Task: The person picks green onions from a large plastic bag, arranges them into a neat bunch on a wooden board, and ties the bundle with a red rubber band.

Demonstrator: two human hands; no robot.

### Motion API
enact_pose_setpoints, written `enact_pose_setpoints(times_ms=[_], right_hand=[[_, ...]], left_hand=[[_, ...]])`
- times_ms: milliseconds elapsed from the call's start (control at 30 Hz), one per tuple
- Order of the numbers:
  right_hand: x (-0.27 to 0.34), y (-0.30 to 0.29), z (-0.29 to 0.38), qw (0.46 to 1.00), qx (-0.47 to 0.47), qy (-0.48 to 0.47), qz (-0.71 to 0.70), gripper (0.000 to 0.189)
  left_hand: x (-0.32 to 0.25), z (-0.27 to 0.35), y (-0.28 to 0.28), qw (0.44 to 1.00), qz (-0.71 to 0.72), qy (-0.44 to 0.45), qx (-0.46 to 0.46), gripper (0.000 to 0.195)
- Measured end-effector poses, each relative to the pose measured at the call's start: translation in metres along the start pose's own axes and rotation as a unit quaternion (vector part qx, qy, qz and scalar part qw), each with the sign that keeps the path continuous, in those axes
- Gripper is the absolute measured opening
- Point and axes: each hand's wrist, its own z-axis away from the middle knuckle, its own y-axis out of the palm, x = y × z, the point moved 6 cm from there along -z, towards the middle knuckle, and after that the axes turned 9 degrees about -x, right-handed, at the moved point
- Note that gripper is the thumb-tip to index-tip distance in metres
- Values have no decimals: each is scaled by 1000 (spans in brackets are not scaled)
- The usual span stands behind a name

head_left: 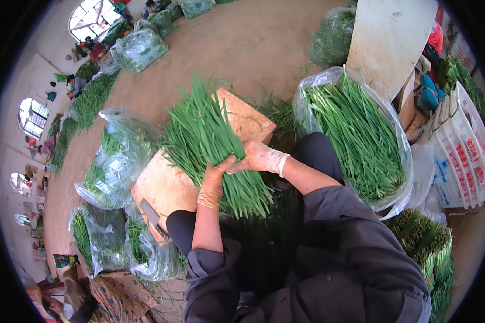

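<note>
Both my hands, in thin pale gloves, grip one thick bundle of long green garlic chives [210, 125] near its middle. My left hand [213, 183] wraps the bundle from the near left side. From the right, my right hand [252, 156] closes around it, the fingers of both hands meeting. The leafy tips fan out away from me, and the paler stem ends hang toward my lap. Beneath the bundle lies a worn wooden board [165, 179], its far corner showing beyond the leaves. A cleaver [152, 216] rests on the board's near left part.
An open plastic bag of loose chives [355, 133] stands at my right. Filled plastic bags [121, 157] sit on the left. Tied bundles [424, 238] are stacked at lower right, below white plastic crates [456, 157]. A pale panel [392, 44] leans behind. Other people work along the far wall.
</note>
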Motion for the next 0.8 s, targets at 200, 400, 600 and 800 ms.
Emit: enact_pose_setpoints(times_ms=[200,400,600,800], right_hand=[[17,45,26,974,43,20,223,102],[33,54,40,938,23,-26,344,135],[41,37,46,980,3,-7,201,111],[46,22,86,996,70,-2,49,51]], left_hand=[[44,38,-28,996,77,-42,6,67],[69,55,-36,986,129,-106,26,68],[54,52,-56,982,179,-42,28,55],[28,46,-84,967,253,11,-9,47]])
